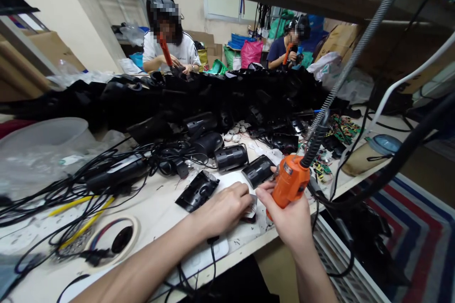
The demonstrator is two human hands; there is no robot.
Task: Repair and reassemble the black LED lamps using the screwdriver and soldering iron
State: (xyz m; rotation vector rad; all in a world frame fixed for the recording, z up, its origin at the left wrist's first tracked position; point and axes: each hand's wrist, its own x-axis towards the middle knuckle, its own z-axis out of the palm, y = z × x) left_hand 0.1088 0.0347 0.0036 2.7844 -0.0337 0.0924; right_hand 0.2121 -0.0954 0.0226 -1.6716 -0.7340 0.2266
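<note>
My right hand (289, 220) is wrapped around an orange electric screwdriver (291, 177) hanging from a spring-sheathed cable; its tip is hidden. Close beside it, my left hand (231, 206) is closed on a small part with a silvery face and dark edge (251, 209), whose kind I cannot make out. That part is at the table's front edge, under the fingers. An open black plastic housing half (198, 190) lies just left of my left hand. Behind my hands are a black cylindrical housing (258, 170) and another black cylindrical housing (231, 157).
A long pile of black housings (213, 94) spans the table (156, 227). Tangled black cables (117, 165), a tape roll (133, 232) and a translucent tub (46, 137) stand left. Circuit boards (343, 128) and a lidded container (373, 154) sit right. Two people work across the table.
</note>
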